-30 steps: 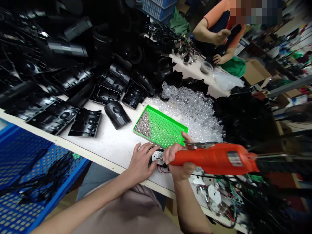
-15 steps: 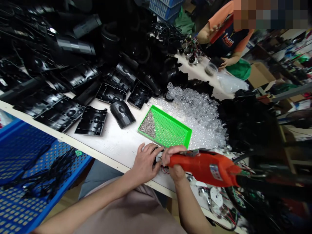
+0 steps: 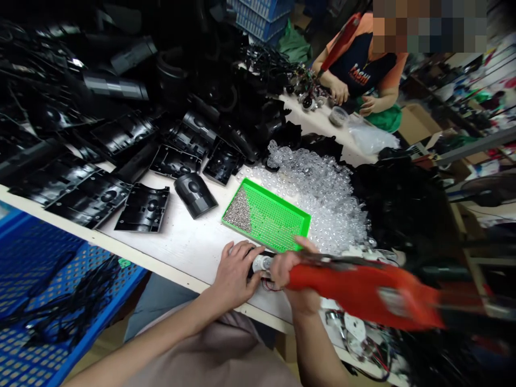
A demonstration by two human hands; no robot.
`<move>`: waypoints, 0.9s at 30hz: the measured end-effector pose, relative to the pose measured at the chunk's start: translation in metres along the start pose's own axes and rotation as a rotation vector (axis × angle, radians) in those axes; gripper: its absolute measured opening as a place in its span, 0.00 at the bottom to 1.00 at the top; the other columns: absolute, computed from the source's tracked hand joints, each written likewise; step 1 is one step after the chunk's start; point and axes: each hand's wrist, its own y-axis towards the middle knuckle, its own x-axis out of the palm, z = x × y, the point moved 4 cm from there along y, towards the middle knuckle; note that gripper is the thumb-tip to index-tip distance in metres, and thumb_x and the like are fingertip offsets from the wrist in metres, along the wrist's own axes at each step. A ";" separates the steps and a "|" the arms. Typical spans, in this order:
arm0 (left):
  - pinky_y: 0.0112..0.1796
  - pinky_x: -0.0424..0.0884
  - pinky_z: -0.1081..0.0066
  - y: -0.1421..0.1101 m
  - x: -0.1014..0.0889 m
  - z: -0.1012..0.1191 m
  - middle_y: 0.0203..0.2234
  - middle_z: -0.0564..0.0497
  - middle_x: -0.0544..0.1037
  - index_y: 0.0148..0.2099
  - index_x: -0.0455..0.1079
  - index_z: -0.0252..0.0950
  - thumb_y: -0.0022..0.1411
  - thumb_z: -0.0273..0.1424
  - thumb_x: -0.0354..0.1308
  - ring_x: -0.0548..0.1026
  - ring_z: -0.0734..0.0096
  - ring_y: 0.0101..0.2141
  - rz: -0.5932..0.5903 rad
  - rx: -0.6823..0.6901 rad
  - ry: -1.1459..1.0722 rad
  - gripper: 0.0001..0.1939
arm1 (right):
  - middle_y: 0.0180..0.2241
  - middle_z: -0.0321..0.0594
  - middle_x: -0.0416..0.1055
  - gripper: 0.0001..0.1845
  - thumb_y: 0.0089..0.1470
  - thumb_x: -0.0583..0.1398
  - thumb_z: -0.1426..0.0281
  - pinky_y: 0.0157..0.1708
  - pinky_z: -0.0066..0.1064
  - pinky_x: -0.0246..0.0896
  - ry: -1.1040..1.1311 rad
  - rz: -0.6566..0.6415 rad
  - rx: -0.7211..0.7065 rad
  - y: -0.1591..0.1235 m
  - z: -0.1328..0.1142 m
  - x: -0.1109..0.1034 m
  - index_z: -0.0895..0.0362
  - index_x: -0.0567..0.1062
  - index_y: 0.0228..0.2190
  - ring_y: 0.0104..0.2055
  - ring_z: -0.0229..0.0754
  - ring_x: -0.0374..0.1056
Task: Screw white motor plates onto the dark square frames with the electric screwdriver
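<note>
My left hand (image 3: 234, 274) is closed around a small motor-like part with a round white face (image 3: 261, 262), holding it down at the table's front edge. Most of the part lies hidden under my fingers; thin red wires hang beside it. In my right hand (image 3: 296, 277) is a red electric screwdriver (image 3: 358, 293), blurred by motion, its front end pointing left at the part. Whether its tip touches the part is hidden. Just behind both hands sits a green perforated tray (image 3: 278, 200), with a heap of small screws (image 3: 238, 212) in its left end.
Black plastic half-shells (image 3: 143, 207) cover the table's left. Clear plastic pieces (image 3: 330, 191) are heaped behind the tray. Wired parts (image 3: 357, 328) lie at the right front. A blue crate (image 3: 88, 301) with black cables stands lower left. A co-worker (image 3: 363, 75) works across the table.
The red screwdriver and my right hand have shifted right and slightly down, uncovering more of the part's white face. My left hand stays on the part. The co-worker's hands have come lower.
</note>
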 end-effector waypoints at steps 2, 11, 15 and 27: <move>0.57 0.51 0.49 0.000 -0.001 0.000 0.50 0.45 0.72 0.59 0.63 0.41 0.61 0.33 0.53 0.66 0.54 0.53 0.004 0.010 0.009 0.23 | 0.14 0.26 0.60 0.24 0.54 0.58 0.50 0.15 0.31 0.55 0.040 0.054 -0.154 0.009 -0.026 -0.017 0.42 0.67 0.50 0.12 0.36 0.54; 0.56 0.52 0.50 0.002 0.000 -0.002 0.52 0.44 0.72 0.60 0.62 0.41 0.63 0.33 0.52 0.66 0.54 0.54 0.021 0.037 0.038 0.23 | 0.15 0.24 0.57 0.26 0.46 0.61 0.49 0.13 0.25 0.50 -0.054 0.232 -0.140 0.036 0.021 -0.074 0.51 0.68 0.43 0.12 0.33 0.53; 0.56 0.52 0.51 0.002 0.001 -0.002 0.52 0.45 0.71 0.60 0.61 0.42 0.63 0.34 0.52 0.66 0.54 0.54 0.019 0.036 0.045 0.23 | 0.16 0.24 0.57 0.27 0.46 0.61 0.49 0.12 0.24 0.50 -0.086 0.217 -0.098 0.037 0.035 -0.074 0.52 0.68 0.42 0.13 0.33 0.53; 0.55 0.52 0.51 0.003 0.002 -0.003 0.52 0.45 0.72 0.60 0.62 0.41 0.63 0.34 0.52 0.66 0.54 0.54 0.004 0.029 0.046 0.22 | 0.18 0.25 0.59 0.21 0.49 0.61 0.54 0.14 0.25 0.51 -0.117 0.172 -0.143 0.035 0.030 -0.068 0.49 0.66 0.42 0.14 0.33 0.55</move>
